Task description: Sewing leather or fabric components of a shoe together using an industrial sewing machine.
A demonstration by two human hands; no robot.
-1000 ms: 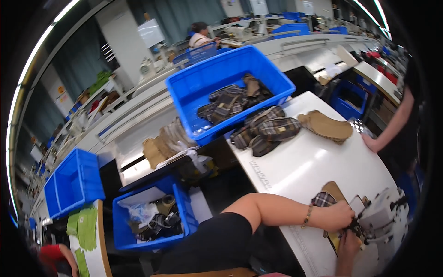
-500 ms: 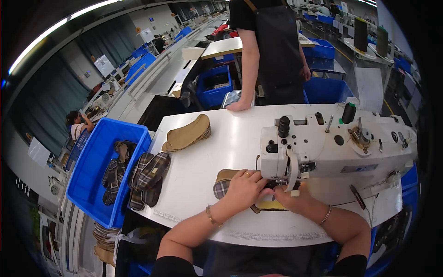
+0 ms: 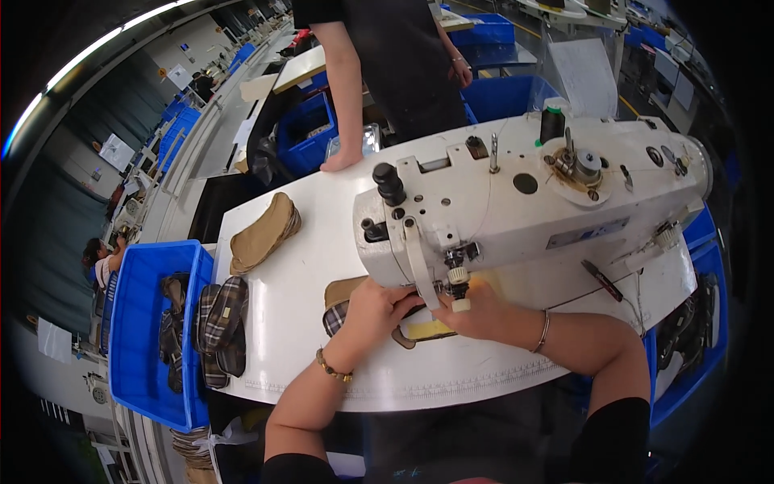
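Observation:
A white sewing machine spans the right of the table. Close by its needle area, my left hand has its thumb and forefinger pinched together at the edge of dark fabric, part of a plaid slipper with a tan sole that shows beside the hand. My right hand is bent in at the other side of the presser area; the machine head hides its fingertips. Between the hands, a yellow patch on the machine bed shows below the work. The needle and stitch point are hidden.
Tan sole pieces are stacked at the table's left. Plaid slippers lean over the rim of a blue bin. Small dark snips lie right. Across the table, a person in a dark apron rests a hand on its edge.
The view has swung to the right and tilted down, so the machine and table appear shifted left. Both my hands stay at the needle area, and the slipper stays under my left hand.

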